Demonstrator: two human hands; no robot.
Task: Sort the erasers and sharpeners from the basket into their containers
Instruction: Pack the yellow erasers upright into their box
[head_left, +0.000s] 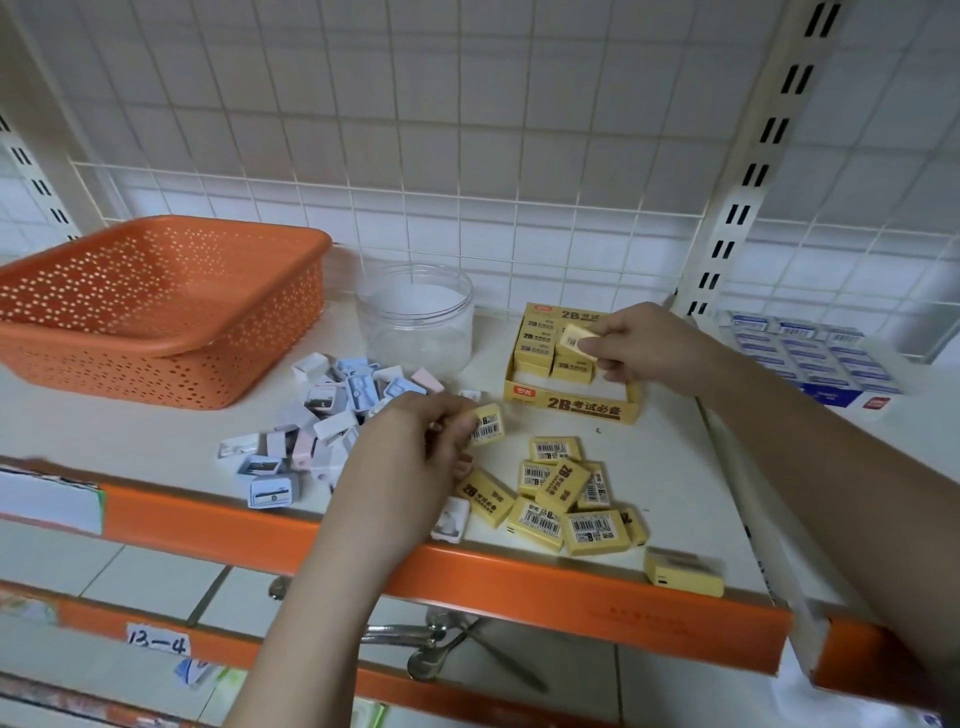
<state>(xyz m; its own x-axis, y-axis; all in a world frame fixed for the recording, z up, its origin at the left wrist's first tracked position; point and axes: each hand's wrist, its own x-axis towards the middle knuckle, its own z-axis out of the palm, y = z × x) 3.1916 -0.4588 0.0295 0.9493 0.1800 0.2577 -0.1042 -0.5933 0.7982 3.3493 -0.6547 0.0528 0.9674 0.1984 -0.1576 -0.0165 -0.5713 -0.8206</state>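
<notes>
while left hand (415, 441) hides sharpeners (317, 415), both pinch erasers (563, 493).

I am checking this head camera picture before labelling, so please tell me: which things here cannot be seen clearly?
- Orange basket: its near wall hides part of the floor.
- Clear jar: contents unclear through the plastic.
- Eraser in the left hand: partly covered by the fingers.
- Sharpener pile: the hand hides its right part.
- Blue boxes: print blurred.
</notes>
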